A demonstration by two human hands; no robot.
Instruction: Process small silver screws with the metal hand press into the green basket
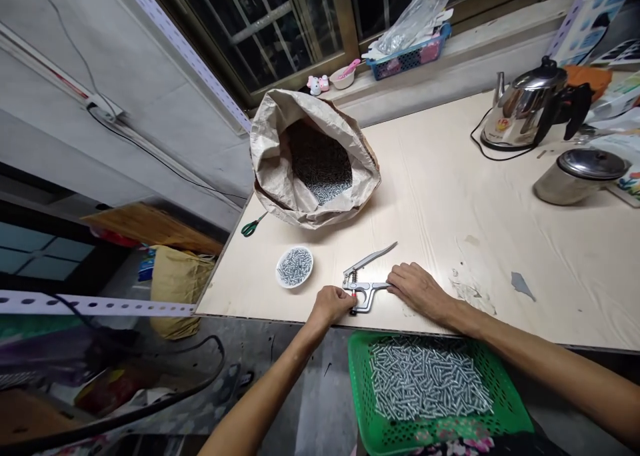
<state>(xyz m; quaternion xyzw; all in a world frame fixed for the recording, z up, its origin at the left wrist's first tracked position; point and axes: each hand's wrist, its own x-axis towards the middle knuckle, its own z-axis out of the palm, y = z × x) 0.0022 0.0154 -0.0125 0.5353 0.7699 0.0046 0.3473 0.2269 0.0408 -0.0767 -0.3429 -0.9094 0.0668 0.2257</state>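
Observation:
Grey metal hand pliers [369, 287] with a spring and a long raised lever lie near the table's front edge. My left hand [331, 307] is closed in a pinch at the jaw end, where a small red bit shows by the fingertips. What the fingers hold there is too small to make out. On the other side, my right hand [419, 288] rests on the table with its fingers closed around the end of the lower handle. A white bowl [295, 267] of small metal screw-like pieces stands left of the pliers. Below the edge, a green basket [361, 403] holds many silvery metal pieces.
Behind the bowl stands an open sack [273, 133] with more metal pieces, and green-handled scissors [250, 228] lie beside it. A kettle [525, 109] and a lidded metal pot [565, 179] are at the right. A blue basket [410, 59] sits on the windowsill.

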